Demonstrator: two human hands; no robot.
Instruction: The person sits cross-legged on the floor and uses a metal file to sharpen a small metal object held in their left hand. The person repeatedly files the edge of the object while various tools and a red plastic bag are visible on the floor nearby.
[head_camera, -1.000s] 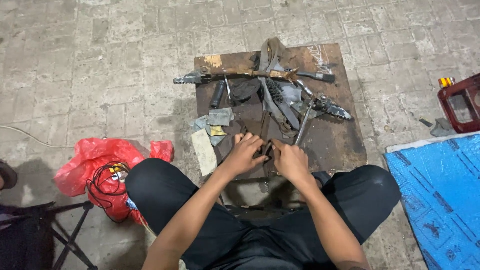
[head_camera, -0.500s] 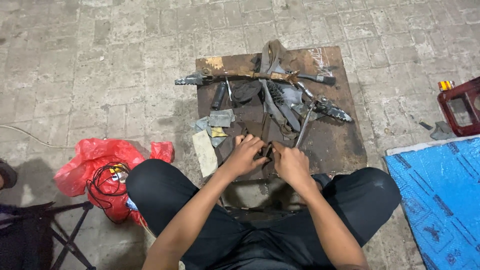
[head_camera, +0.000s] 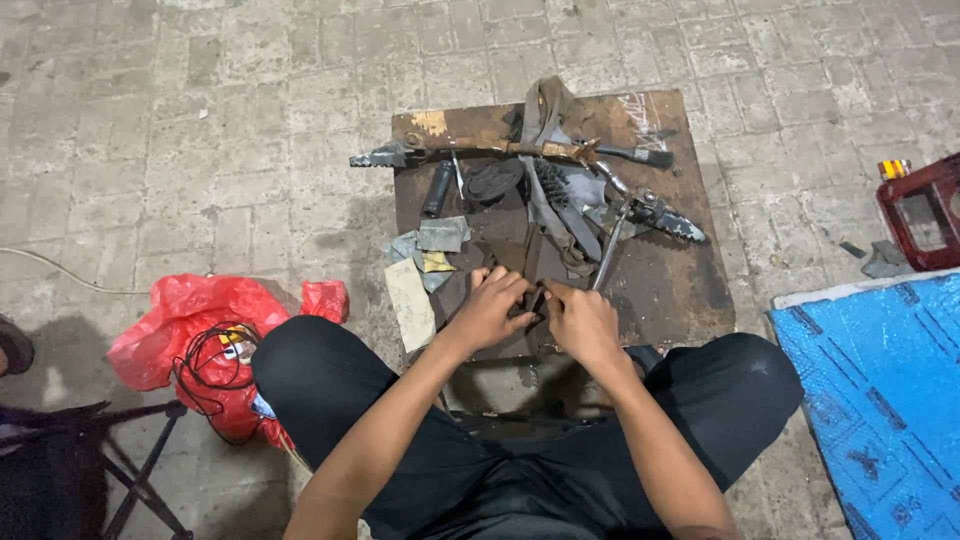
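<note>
I sit on the ground with my knees apart, facing a dark wooden board (head_camera: 690, 290). My left hand (head_camera: 490, 310) and my right hand (head_camera: 580, 320) meet at the board's near edge, both pinching one small dark part (head_camera: 535, 300) between the fingertips. What the part is cannot be made out. Farther up the board lies a rusty bar with toothed foot pegs (head_camera: 500, 150), a grey strap (head_camera: 545, 170), a black spring (head_camera: 552, 180) and a metal rod (head_camera: 610, 250). Scraps of grey and yellow paper (head_camera: 430, 245) lie just left of my left hand.
A red plastic bag with black cable (head_camera: 205, 340) lies on the paving at my left knee. A folding stool (head_camera: 90, 460) stands at lower left. A blue sheet (head_camera: 880, 390) covers the ground on the right, with a dark red container (head_camera: 925, 210) beyond it.
Both hands have stayed together on the small part at the board's near edge; only the fingers shifted slightly. Nothing else moved.
</note>
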